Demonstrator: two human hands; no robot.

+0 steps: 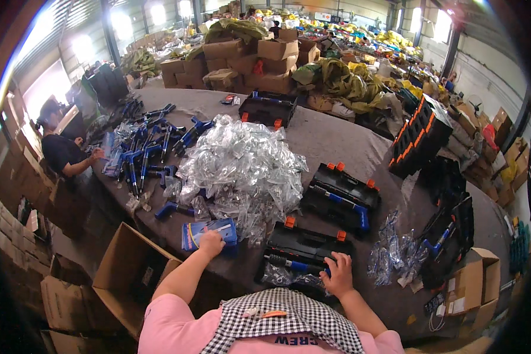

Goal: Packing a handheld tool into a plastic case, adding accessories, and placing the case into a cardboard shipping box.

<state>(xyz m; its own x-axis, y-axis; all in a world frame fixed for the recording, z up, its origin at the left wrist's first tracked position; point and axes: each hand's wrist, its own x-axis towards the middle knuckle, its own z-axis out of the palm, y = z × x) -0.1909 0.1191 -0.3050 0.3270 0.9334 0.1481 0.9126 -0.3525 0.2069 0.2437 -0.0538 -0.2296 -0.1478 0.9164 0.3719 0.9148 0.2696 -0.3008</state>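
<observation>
My left hand (pixel 212 242) rests on a stack of blue printed leaflets (pixel 190 235) at the table's near edge, fingers bent over the top one. In front of me an open black case (pixel 298 239) with orange latches lies on the table. Inside it is a tool with a blue handle (pixel 298 265), and clear plastic bags (pixel 280 275) lie below the tool. My right hand (pixel 338 275) is at the case's right side, thumb and fingers around the end of the blue handle. Part of that handle is hidden by the hand.
A large heap of clear plastic bags (pixel 242 165) fills the table's middle. Several blue-handled tools (pixel 144 147) lie left of it. Another open case (pixel 342 200) and stacked black cases (pixel 419 138) are to the right. An open cardboard box (pixel 127 265) stands near-left; a co-worker (pixel 62 141) is farther left.
</observation>
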